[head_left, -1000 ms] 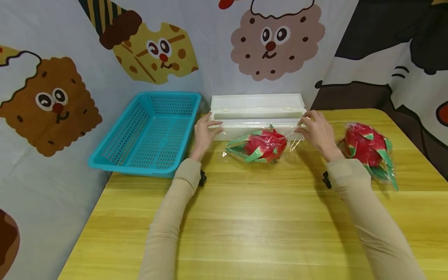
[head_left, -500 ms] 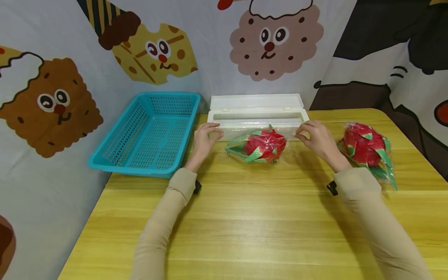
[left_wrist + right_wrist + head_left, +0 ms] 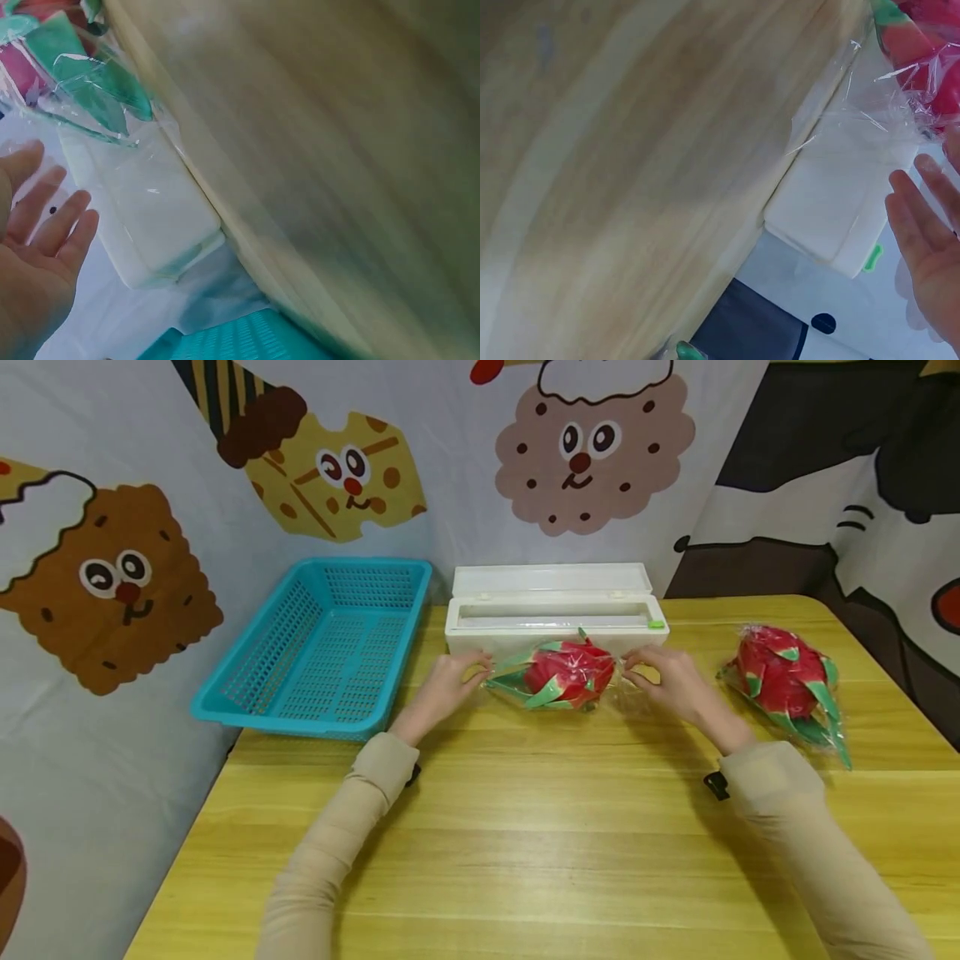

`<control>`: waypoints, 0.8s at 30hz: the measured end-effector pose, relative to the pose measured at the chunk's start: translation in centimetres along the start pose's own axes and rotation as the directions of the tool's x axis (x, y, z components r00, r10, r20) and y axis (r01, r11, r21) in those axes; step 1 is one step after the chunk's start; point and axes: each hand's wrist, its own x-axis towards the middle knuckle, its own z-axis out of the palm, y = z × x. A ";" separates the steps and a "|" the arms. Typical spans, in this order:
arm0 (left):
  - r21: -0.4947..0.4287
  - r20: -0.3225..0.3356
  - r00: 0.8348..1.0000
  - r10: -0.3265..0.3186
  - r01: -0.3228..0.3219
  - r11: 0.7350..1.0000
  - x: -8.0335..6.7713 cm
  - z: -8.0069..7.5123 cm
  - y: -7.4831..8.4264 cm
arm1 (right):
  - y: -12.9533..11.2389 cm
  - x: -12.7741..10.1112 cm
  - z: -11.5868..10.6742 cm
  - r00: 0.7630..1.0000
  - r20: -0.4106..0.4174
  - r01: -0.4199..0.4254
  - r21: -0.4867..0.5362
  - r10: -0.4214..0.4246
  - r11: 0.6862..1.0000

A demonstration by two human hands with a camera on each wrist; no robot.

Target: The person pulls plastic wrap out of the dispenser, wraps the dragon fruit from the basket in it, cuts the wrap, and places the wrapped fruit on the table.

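Observation:
A red and green dragon fruit (image 3: 570, 672), wrapped in clear plastic wrap (image 3: 154, 157), lies on the table in front of a white cling film dispenser (image 3: 555, 625). At the fruit's left end, my left hand (image 3: 446, 683) pinches the wrap between thumb and index finger. On the other side, my right hand (image 3: 671, 683) pinches loose wrap the same way. Both wrist views show the remaining fingers extended, with the wrap close to them. The dispenser's lid is up, and a green piece (image 3: 656, 624) sits on its right front edge.
A second wrapped dragon fruit (image 3: 787, 681) lies at the right of the wooden table (image 3: 555, 827). A turquoise perforated basket (image 3: 296, 722) stands at the left. Behind them hangs a cartoon-printed cloth (image 3: 457, 468).
Both hands have come down from the dispenser's front edge toward the body and now flank the fruit. The green piece has come into view. The fruit, basket and dispenser stay put.

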 end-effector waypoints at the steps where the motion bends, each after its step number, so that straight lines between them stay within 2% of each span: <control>1: 0.017 0.017 1.000 0.015 -0.015 1.000 0.0 0.0 0.1 | 0.0 -0.1 0.1 1.000 0.011 -0.001 0.013 0.001 1.000; 6: 0.049 0.087 0.994 0.067 -0.072 0.996 -0.2 0.4 0.5 | 0.0 -0.3 0.1 0.998 0.063 -0.007 0.074 0.002 0.997; 9: 0.056 0.102 0.990 0.101 -0.107 0.993 -0.2 0.9 0.6 | -0.1 -0.2 0.1 0.997 0.078 -0.005 0.099 -0.002 0.995; 15: 0.073 0.065 0.992 0.112 -0.116 0.991 0.0 1.5 0.7 | -0.2 0.3 0.6 0.998 0.064 -0.002 0.118 -0.006 0.993; 24: 0.153 0.026 0.990 0.140 -0.142 0.978 0.4 1.7 1.0 | -0.6 0.8 0.6 0.999 -0.029 0.027 0.028 -0.026 0.999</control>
